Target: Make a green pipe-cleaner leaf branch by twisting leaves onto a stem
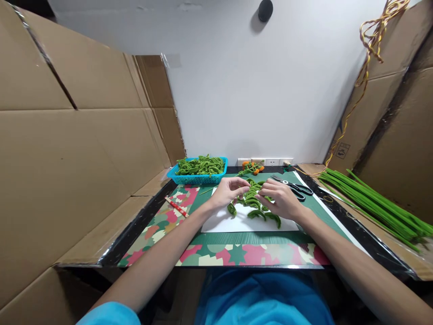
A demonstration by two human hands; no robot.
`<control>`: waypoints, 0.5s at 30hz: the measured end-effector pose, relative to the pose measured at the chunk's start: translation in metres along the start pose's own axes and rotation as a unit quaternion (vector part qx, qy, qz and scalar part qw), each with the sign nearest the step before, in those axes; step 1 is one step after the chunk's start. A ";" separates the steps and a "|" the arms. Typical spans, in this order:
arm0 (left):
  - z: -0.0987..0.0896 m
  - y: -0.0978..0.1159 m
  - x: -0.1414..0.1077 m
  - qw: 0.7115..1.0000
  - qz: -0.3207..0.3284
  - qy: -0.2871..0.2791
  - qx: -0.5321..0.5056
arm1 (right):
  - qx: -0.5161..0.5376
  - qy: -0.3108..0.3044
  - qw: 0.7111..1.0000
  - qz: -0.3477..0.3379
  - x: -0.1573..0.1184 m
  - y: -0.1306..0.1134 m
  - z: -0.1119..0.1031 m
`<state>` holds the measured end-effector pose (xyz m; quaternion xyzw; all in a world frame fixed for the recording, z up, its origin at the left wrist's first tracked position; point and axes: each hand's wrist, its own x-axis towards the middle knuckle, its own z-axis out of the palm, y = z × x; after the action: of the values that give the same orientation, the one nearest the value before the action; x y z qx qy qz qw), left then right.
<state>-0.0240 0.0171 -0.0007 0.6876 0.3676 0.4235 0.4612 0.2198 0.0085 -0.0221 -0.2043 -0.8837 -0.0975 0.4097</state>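
Note:
My left hand (232, 191) is over the left part of a white sheet (219, 222), its thumb and fingertips pinched together. Facing it from the right, my right hand (279, 197) has its fingers curled and closed. Whatever lies between the fingertips of either hand is too small to make out. Several curled fuzzy green pieces (252, 198) lie on the sheet between and behind the hands. One green piece (232, 209) rests just below my left hand, and two curved ones (273, 218) are nearer the front edge.
A blue basket (199, 179) of green pieces stands at the back left. Orange flowers (253, 167) lie at the back. Black-handled scissors (297, 188) are right of my right hand. Long green stems (375, 203) lie far right, a red stick (176, 206) left. Cardboard walls flank the table.

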 end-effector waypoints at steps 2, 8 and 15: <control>0.000 0.001 0.000 1.000 0.001 0.006 -0.006 | 0.004 0.004 1.000 0.002 0.000 0.000 0.000; 0.000 0.004 -0.002 0.999 -0.015 0.024 -0.030 | 0.020 0.020 1.000 0.007 -0.001 0.001 0.001; -0.002 0.005 -0.002 0.996 -0.060 0.023 -0.059 | 0.034 0.042 0.998 0.010 -0.001 0.002 0.002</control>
<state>-0.0257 0.0145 0.0044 0.6264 0.3929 0.4316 0.5167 0.2201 0.0105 -0.0243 -0.1950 -0.8663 -0.0712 0.4543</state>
